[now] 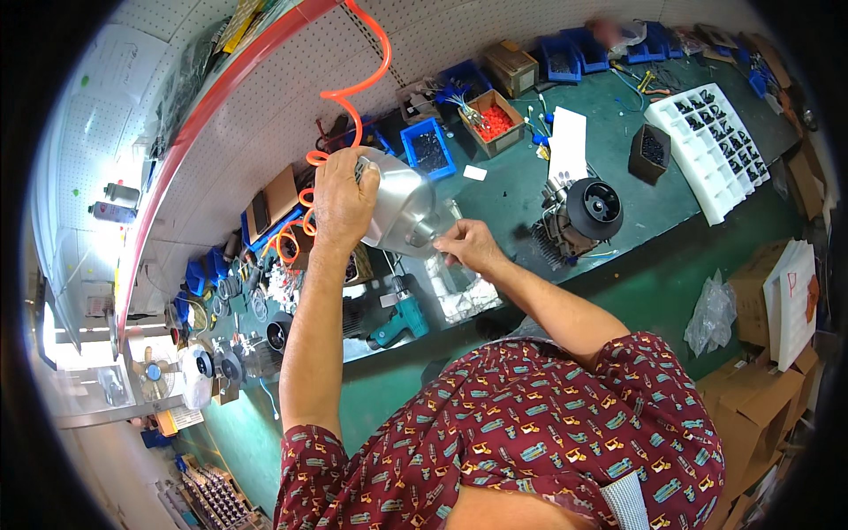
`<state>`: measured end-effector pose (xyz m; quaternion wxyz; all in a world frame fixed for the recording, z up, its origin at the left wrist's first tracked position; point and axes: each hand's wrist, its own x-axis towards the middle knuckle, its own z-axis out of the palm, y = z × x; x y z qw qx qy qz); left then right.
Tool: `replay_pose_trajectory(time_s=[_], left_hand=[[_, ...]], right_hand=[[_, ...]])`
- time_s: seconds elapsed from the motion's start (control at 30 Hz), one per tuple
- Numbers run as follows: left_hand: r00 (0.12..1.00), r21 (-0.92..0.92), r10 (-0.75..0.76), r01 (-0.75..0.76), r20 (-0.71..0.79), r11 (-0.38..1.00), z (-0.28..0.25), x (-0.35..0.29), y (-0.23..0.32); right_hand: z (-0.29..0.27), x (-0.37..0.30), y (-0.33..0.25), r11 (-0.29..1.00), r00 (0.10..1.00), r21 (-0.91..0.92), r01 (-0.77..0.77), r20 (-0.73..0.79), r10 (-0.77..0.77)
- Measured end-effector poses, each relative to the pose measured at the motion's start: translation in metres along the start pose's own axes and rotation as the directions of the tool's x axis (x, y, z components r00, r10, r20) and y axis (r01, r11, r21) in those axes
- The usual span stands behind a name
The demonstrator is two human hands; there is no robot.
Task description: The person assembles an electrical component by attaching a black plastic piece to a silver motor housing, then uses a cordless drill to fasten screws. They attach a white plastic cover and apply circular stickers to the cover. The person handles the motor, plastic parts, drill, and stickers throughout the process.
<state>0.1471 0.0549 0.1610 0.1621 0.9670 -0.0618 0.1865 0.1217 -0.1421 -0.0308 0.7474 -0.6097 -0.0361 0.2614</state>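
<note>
Above the bench's near edge, my left hand (pixel 343 196) is closed on the rim of a shiny silver metal housing (pixel 402 196), rounded with a narrow neck. My right hand (pixel 471 247) pinches thumb and fingers together at the neck's tip; any small part between them is too small to make out. Below the housing, a teal cordless drill (pixel 402 320) lies at the bench edge. To the right of my right hand sits a motor (pixel 565 231) with a black round fan wheel (pixel 599 208).
An orange coiled hose (pixel 358 88) hangs behind my left hand. On the green bench (pixel 508 190) stand a blue bin (pixel 427 147), a box of red parts (pixel 493 124), a dark box (pixel 650 152) and a white foam tray (pixel 711 146). Cardboard boxes (pixel 751 397) stand at right.
</note>
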Motion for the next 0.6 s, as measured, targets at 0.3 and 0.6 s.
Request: replay_pose_trajectory(time_s=[0.3, 0.6], left_hand=[[0.999, -0.077, 0.036, -0.037, -0.01, 0.996, -0.003, -0.006, 0.001], [0.981, 0.05, -0.143, 0.151, -0.128, 0.987, -0.038, -0.093, -0.011]], right_hand=[[-0.028, 0.043, -0.039, 0.811, 0.985, -0.562, 0.164, 0.048, -0.166], [-0.015, 0.081, 0.07, 0.901, 0.915, 0.24, -0.36, -0.096, 0.392]])
